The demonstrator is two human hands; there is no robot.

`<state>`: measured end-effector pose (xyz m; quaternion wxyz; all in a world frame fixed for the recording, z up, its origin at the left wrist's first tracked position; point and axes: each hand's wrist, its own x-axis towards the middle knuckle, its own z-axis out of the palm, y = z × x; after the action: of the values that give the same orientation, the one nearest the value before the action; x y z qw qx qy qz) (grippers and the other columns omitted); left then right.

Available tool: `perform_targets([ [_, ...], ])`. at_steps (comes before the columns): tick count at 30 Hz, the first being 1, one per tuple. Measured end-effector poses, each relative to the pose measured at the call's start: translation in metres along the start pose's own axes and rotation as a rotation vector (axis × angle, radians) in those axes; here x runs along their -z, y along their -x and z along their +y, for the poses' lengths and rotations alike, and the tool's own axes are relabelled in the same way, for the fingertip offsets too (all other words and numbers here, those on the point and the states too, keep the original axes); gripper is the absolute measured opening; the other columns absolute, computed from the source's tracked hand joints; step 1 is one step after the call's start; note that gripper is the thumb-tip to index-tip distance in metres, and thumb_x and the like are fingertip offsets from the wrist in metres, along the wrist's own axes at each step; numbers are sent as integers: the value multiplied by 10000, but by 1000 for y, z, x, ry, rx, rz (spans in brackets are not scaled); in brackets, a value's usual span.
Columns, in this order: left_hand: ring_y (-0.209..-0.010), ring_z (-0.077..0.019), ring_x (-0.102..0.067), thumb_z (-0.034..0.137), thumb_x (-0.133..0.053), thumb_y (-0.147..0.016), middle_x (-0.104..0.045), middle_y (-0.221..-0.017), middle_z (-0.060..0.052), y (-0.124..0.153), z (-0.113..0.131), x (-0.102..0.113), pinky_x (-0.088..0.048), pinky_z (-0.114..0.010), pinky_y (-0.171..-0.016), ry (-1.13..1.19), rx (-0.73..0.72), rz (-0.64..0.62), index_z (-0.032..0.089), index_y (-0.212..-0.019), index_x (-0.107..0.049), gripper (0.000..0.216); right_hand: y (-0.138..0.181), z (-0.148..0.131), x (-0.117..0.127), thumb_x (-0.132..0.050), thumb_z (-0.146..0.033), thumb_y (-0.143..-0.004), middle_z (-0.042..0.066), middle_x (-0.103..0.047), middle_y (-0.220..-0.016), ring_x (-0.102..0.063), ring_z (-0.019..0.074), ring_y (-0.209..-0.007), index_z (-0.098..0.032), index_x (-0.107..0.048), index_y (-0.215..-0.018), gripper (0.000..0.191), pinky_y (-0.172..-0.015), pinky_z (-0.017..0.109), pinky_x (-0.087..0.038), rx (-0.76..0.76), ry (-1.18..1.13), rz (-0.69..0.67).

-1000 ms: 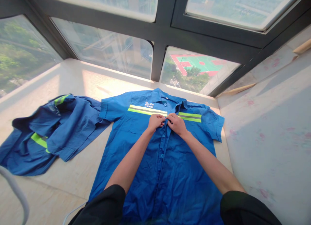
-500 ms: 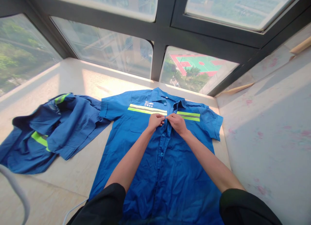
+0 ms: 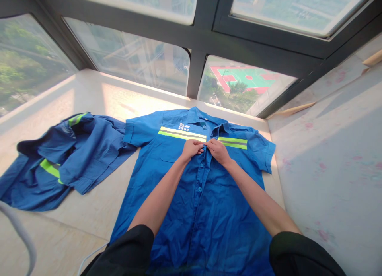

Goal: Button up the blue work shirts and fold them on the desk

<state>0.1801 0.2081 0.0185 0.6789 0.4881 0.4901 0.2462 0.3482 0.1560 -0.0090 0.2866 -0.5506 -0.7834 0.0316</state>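
While both hands meet at the chest of the blue work shirt [image 3: 191,212], their fingertips crowd together and hide the spot they grip. The left hand [image 3: 191,148] and the right hand [image 3: 219,151] each pinch the front placket [image 3: 200,176], knuckles up and touching one another. Whether a button sits between the fingers cannot be made out.

The shirt lies flat and face up on the pale stone sill [image 3: 89,97], with its collar [image 3: 197,119] at twelve o'clock from the hands and its hem toward six. A yellow-green reflective stripe [image 3: 179,133] crosses the chest and is broken where the hands cover it. Three buttons [image 3: 199,189] show along the placket below the hands. The hem is cut off by the lower edge of the view and by the person's black sleeves [image 3: 128,252].

At nine o'clock, a second blue shirt [image 3: 68,156] lies crumpled, one edge overlapping the flat shirt's sleeve, and its shape is hard to read in the folds. A white curved tube [image 3: 18,232] enters at eight o'clock, mostly out of frame. Dark window frames [image 3: 197,41] stand at twelve o'clock, and a pale speckled wall [image 3: 328,148] rises at three.
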Motion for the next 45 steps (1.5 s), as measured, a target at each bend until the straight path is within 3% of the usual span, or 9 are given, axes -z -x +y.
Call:
perform_targets([
  [5,-616,-118,-631,192,-768,-667,-676,-641,-6,4,-3,0,-510,-208,-596,-134,-112,-20,123,-808,-745,159,-1,0,-1,-444,-107,-945,73,-661,-901,-594,205,-855,-209,-694,-1022,281,-775,322,-454,16,31,-35],
  [8,-687,-155,-650,229,-787,-620,-702,-699,-17,8,-7,-4,-494,-229,-646,-352,-247,72,138,-823,-754,224,-3,1,1,-440,-81,-928,73,-656,-898,-587,207,-860,-202,-686,-1008,286,-774,321,-447,17,49,-67],
  [11,-749,-183,-666,307,-755,-672,-723,-758,-44,11,-11,-10,-489,-252,-703,-454,-308,157,151,-832,-758,224,-5,2,4,-446,-58,-912,71,-662,-912,-590,203,-867,-198,-684,-1009,293,-764,314,-450,25,52,-111],
  [17,-798,-193,-674,190,-647,-731,-748,-862,-80,17,-10,-18,-484,-262,-747,-506,-297,232,155,-937,-752,234,-10,4,11,-527,-104,-911,63,-676,-928,-605,200,-877,-226,-702,-984,226,-786,318,-480,52,17,-149],
  [24,-852,-203,-681,160,-577,-782,-760,-930,-88,19,-10,-19,-477,-271,-787,-546,-301,267,174,-922,-754,226,-14,7,11,-558,-113,-900,65,-667,-911,-622,200,-876,-215,-726,-985,214,-783,322,-504,-10,-126,-201],
  [31,-935,-222,-675,144,-525,-821,-750,-1019,-112,18,-10,-17,-473,-281,-830,-634,-340,231,164,-992,-751,284,-24,16,15,-543,-105,-898,56,-648,-843,-605,190,-829,-197,-731,-988,228,-741,299,-486,4,-188,-323],
  [36,-969,-224,-671,128,-475,-844,-748,-1028,-122,17,-2,-16,-467,-287,-872,-772,-294,157,144,-1003,-753,320,-23,12,16,-526,-108,-905,65,-645,-915,-593,195,-887,-197,-707,-1019,232,-785,299,-468,-24,-108,-362],
  [45,-1004,-207,-671,97,-510,-803,-748,-1059,-109,10,8,-9,-467,-249,-864,-809,-233,86,136,-1011,-759,327,-16,2,12,-569,-142,-890,48,-600,-913,-579,183,-842,-186,-627,-926,82,-741,269,-443,-180,-83,-196],
])
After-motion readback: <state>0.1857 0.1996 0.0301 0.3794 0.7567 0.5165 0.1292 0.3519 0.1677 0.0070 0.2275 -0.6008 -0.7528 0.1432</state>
